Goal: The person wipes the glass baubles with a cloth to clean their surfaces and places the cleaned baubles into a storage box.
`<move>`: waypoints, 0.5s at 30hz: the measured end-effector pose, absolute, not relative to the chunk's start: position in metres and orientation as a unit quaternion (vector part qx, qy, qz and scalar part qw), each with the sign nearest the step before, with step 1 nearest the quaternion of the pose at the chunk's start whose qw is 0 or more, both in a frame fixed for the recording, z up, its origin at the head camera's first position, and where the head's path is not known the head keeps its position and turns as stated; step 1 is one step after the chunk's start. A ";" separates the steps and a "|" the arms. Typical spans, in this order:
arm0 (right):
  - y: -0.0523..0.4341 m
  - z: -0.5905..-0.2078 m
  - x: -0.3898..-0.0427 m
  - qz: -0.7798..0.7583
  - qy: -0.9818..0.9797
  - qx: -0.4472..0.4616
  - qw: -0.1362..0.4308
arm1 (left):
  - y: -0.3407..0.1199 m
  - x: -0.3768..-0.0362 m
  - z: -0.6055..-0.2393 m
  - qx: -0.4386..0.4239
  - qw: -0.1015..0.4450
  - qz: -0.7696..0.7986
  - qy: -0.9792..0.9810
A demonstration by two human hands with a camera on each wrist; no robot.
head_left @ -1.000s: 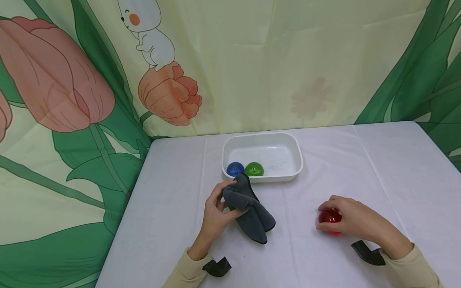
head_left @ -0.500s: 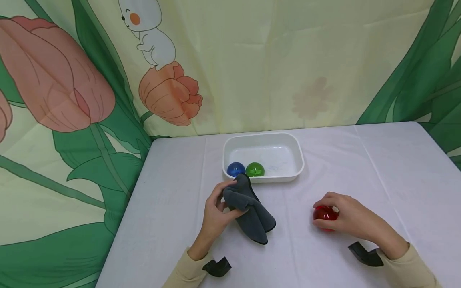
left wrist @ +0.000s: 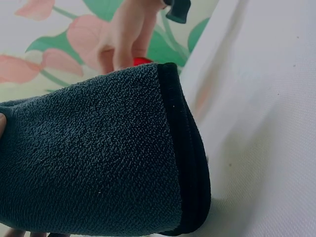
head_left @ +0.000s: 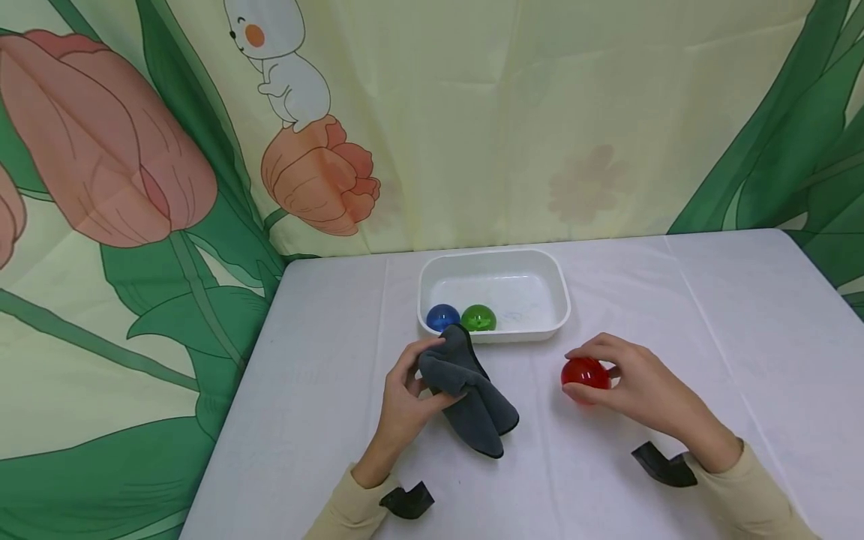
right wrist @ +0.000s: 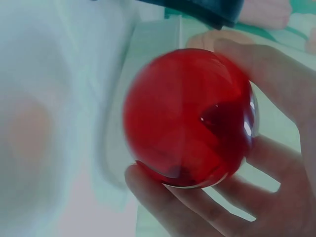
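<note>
The right hand [head_left: 644,382] holds a glossy translucent red ball [head_left: 583,375] between the thumb and the half-curled fingers. The left hand [head_left: 408,401] pinches a folded dark grey cloth [head_left: 466,390] between its thumb and fingers, and the cloth's loose part lies toward the right hand. In my judgement, the ball could slip out, because it is smooth and round and the fingertips bear on it more than the palm. If the left grip is too light, the folds could fall apart. The cloth might also brush the white tray [head_left: 529,300] just beyond the left hand, since its upper corner reaches the near rim.

The head view alone clearly shows a blue ball [head_left: 442,316] and a green ball [head_left: 478,318] inside this tray. The right wrist view reveals the spread lower fingers under the red ball, which are hidden from above. The left wrist view gives the cloth's fuzzy surface and black bound edge, but only a sliver of red.
</note>
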State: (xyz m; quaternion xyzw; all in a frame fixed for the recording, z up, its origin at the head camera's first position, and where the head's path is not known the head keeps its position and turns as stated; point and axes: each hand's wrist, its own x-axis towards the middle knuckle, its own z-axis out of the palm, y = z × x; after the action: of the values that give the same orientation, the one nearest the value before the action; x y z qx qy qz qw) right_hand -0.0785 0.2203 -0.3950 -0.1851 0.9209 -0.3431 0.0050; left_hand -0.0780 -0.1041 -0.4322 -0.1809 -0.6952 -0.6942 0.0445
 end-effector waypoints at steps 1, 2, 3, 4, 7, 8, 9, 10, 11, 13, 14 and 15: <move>0.218 -0.394 -0.079 -0.345 0.920 -0.185 0.003 | -0.104 -0.078 -0.432 -0.182 0.045 -0.695 -0.695; 0.216 -0.393 -0.080 -0.345 0.920 -0.186 0.001 | -0.104 -0.078 -0.431 -0.183 0.044 -0.694 -0.694; 0.214 -0.392 -0.081 -0.344 0.920 -0.188 0.000 | -0.104 -0.077 -0.431 -0.184 0.044 -0.694 -0.694; 0.212 -0.391 -0.082 -0.344 0.920 -0.188 0.002 | -0.103 -0.077 -0.430 -0.184 0.043 -0.694 -0.695; 0.205 -0.389 -0.086 -0.346 0.919 -0.190 0.009 | -0.103 -0.077 -0.430 -0.183 0.040 -0.694 -0.695; 0.203 -0.389 -0.087 -0.347 0.918 -0.190 0.013 | -0.103 -0.077 -0.429 -0.185 0.040 -0.693 -0.695; 0.201 -0.389 -0.088 -0.350 0.917 -0.190 0.015 | -0.102 -0.076 -0.429 -0.188 0.041 -0.693 -0.695; 0.199 -0.388 -0.088 -0.353 0.916 -0.189 0.018 | -0.102 -0.076 -0.429 -0.190 0.042 -0.693 -0.694; 0.196 -0.388 -0.089 -0.356 0.915 -0.189 0.018 | -0.101 -0.076 -0.429 -0.193 0.043 -0.693 -0.693; 0.192 -0.387 -0.090 -0.363 0.913 -0.189 0.017 | -0.100 -0.076 -0.428 -0.198 0.044 -0.693 -0.692; 0.189 -0.386 -0.090 -0.366 0.911 -0.188 0.015 | -0.100 -0.076 -0.428 -0.200 0.044 -0.692 -0.692; 0.187 -0.385 -0.090 -0.371 0.909 -0.188 0.012 | -0.099 -0.076 -0.428 -0.200 0.043 -0.693 -0.691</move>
State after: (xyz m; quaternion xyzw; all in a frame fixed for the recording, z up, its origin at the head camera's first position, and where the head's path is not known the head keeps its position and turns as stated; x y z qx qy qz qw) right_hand -0.0904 0.1866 -0.3851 -0.1881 0.9094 -0.3707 0.0124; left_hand -0.0762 -0.0991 -0.4281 -0.1998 -0.6912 -0.6932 0.0434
